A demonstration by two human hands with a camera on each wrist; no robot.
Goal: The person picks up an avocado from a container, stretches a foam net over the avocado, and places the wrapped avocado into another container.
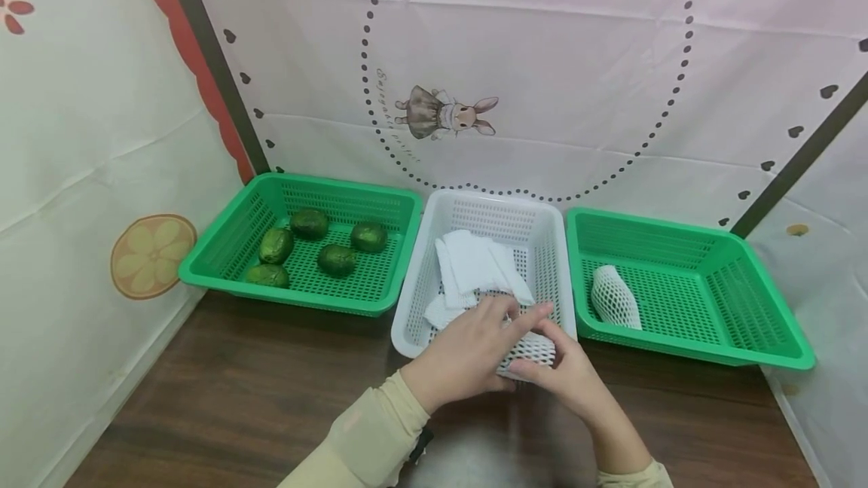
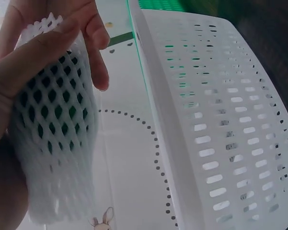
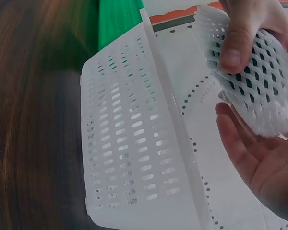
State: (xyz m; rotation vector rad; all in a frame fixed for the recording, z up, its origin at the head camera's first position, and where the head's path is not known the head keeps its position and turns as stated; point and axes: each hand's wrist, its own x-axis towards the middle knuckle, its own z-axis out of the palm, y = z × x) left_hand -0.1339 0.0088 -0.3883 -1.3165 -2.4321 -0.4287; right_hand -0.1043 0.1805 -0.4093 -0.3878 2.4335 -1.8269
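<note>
Both hands hold an avocado in a white foam net sleeve [image 1: 536, 350] over the front edge of the white basket [image 1: 415, 322]. Dark green shows through the stretched mesh [image 2: 57, 110] in the left wrist view. My left hand [image 1: 468, 349] reaches over the sleeve from the left, its thumb lower than its fingers. From the right, my right hand [image 1: 573, 375] grips the sleeve's end, thumb in front and fingers behind. In the right wrist view a thumb presses on the mesh [image 3: 259, 72]. Flat white foam sleeves [image 1: 475, 262] lie in the white basket.
The green basket [image 1: 291, 294] at left holds several bare avocados [image 1: 337, 260]. One sleeved fruit [image 1: 615, 297] lies in the right green basket [image 1: 759, 345]. All three baskets stand side by side on the dark wooden table [image 1: 271, 382], against a printed cloth backdrop [image 1: 542, 81].
</note>
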